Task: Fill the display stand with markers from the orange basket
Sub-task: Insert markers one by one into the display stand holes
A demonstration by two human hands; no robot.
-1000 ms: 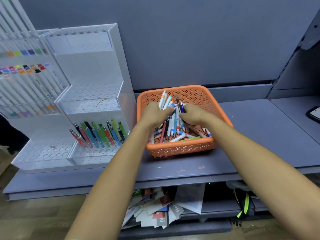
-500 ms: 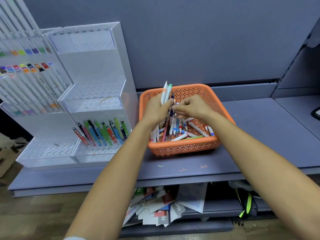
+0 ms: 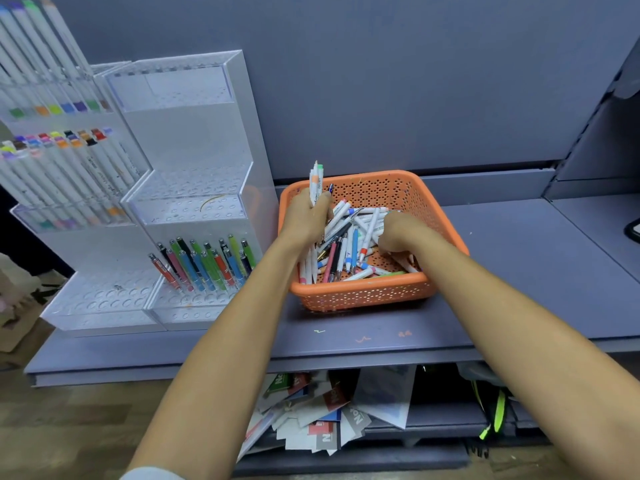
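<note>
An orange perforated basket [image 3: 381, 188] on the blue shelf holds a heap of white markers [image 3: 349, 237] with coloured caps. My left hand [image 3: 306, 218] is at the basket's left side and grips a bundle of markers [image 3: 316, 183] that sticks up above its fist and down below it. My right hand [image 3: 398, 232] is down in the heap with curled fingers closing on markers. The clear acrylic display stand [image 3: 194, 209] stands to the left of the basket; its lowest tier carries several coloured pens [image 3: 207, 261], while the upper tiers hold none.
A second clear stand [image 3: 65, 174] full of white markers with coloured caps is at the far left. Bare blue shelf [image 3: 536, 258] lies right of the basket. Loose papers [image 3: 325, 414] are piled on the lower shelf, and a dark object [image 3: 633, 230] sits at the right edge.
My right hand has left my left hand and dropped into the heap on the basket's right. My left hand keeps its bundle and has shifted slightly left.
</note>
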